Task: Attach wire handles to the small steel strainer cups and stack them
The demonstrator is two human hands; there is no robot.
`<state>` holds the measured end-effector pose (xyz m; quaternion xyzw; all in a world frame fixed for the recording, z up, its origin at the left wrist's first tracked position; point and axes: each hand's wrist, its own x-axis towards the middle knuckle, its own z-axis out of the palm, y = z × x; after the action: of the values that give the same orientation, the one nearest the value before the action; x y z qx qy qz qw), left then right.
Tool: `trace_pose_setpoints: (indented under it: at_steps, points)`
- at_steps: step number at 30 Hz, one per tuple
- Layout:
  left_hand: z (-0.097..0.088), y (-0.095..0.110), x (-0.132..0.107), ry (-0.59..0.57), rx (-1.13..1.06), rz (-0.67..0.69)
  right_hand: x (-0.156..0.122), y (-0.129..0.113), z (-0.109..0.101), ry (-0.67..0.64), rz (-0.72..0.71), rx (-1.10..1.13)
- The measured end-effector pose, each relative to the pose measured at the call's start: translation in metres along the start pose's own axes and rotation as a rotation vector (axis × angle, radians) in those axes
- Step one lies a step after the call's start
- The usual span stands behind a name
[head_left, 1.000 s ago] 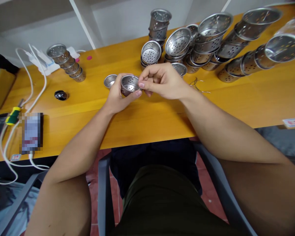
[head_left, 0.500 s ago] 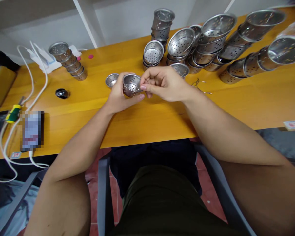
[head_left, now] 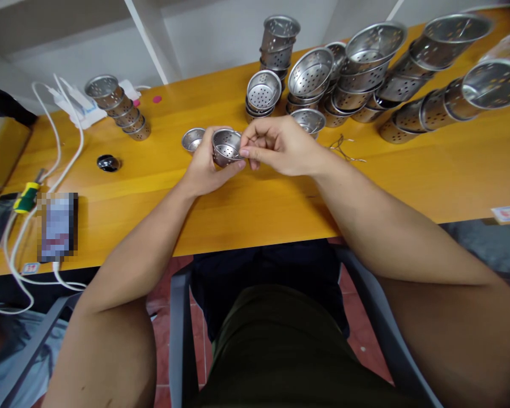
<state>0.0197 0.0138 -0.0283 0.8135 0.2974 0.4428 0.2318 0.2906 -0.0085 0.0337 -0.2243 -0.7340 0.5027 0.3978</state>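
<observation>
A small perforated metal strainer basket (head_left: 226, 148) is held above the wooden table, its open mouth tilted up toward me. My left hand (head_left: 207, 167) wraps round its left and near sides, closed on it. At the right rim, my right hand (head_left: 276, 146) pinches thumb against fingers; a faint thin line shows by the fingertips, but what they grip is too small to make out. Just behind my left hand, a second strainer basket (head_left: 192, 140) rests on the table. Another basket (head_left: 309, 121) stands beyond my right hand. Several thin bent wires (head_left: 344, 148) lie right of my right wrist.
Stacked strainer baskets (head_left: 361, 68) crowd the back right, some leaning. A smaller leaning stack (head_left: 118, 107) stands at the left, near a black shiny round object (head_left: 108, 163). White cables (head_left: 77, 133), a phone (head_left: 59, 226) and a yellow-green screwdriver (head_left: 26, 197) occupy the left end.
My right fingertips have shifted slightly left and down at the basket's rim, and my left thumb slightly left. The basket stays in my left hand. The view has moved a little.
</observation>
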Motion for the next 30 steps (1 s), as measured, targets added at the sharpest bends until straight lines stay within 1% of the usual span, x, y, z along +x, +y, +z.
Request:
trace_pose_setpoints:
  at_steps: [7, 11, 14, 17, 19, 20, 23, 26, 30]
  points:
    - [-0.002, -0.003, -0.001, -0.005, 0.018, 0.035, 0.0, 0.004, -0.002, -0.015, -0.023, 0.014]
    - [0.0, -0.009, -0.002, 0.004, 0.022, 0.072, 0.0, 0.003, -0.001, -0.019, -0.054, -0.01]
    - [0.002, -0.017, -0.001, 0.016, 0.032, 0.055, -0.002, -0.001, 0.0, 0.053, -0.07, -0.107]
    - [0.0, -0.024, 0.001, 0.059, 0.027, 0.055, -0.005, -0.005, -0.004, 0.18, -0.105, -0.242]
    - [-0.003, -0.027, 0.002, 0.084, 0.036, 0.039, -0.006, -0.006, -0.009, 0.208, -0.132, -0.321]
    - [-0.004, -0.028, 0.003, 0.093, 0.041, 0.024, -0.007, -0.005, -0.012, 0.196, -0.144, -0.357]
    - [-0.007, -0.03, 0.003, 0.101, 0.035, -0.006, -0.008, 0.0, -0.016, 0.097, -0.176, -0.462]
    - [-0.005, -0.032, 0.002, 0.081, 0.032, 0.014, -0.009, 0.006, -0.013, 0.021, -0.22, -0.527]
    - [-0.003, -0.033, 0.001, 0.067, 0.016, 0.07, -0.009, 0.006, -0.007, 0.017, -0.226, -0.513]
